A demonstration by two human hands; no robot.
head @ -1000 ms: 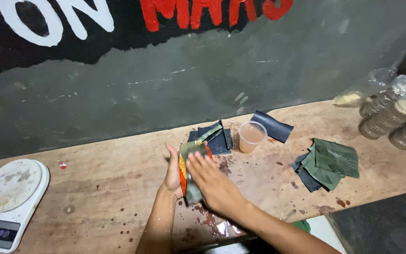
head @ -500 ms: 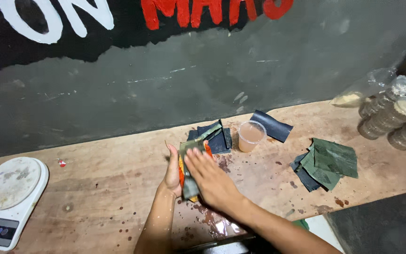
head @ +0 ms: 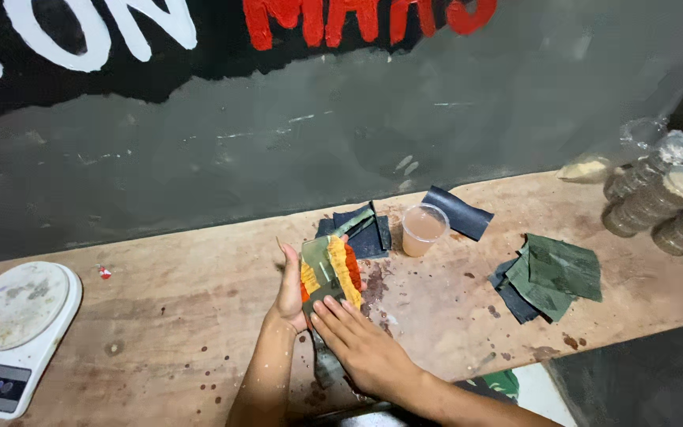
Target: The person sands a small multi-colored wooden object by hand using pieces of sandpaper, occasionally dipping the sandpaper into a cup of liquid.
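While both hands [head: 333,316] hold it | striped piece [head: 327,273] upright, long axis vertical

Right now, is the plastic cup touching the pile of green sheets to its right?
Apart. The head view shows bare wooden table between the plastic cup and the pile of green sheets.

Over the wooden bench [head: 160,316], the left hand [head: 290,289] and right hand [head: 365,352] hold a yellow-and-orange-filled green leaf piece [head: 330,273] near a plastic cup [head: 424,229].
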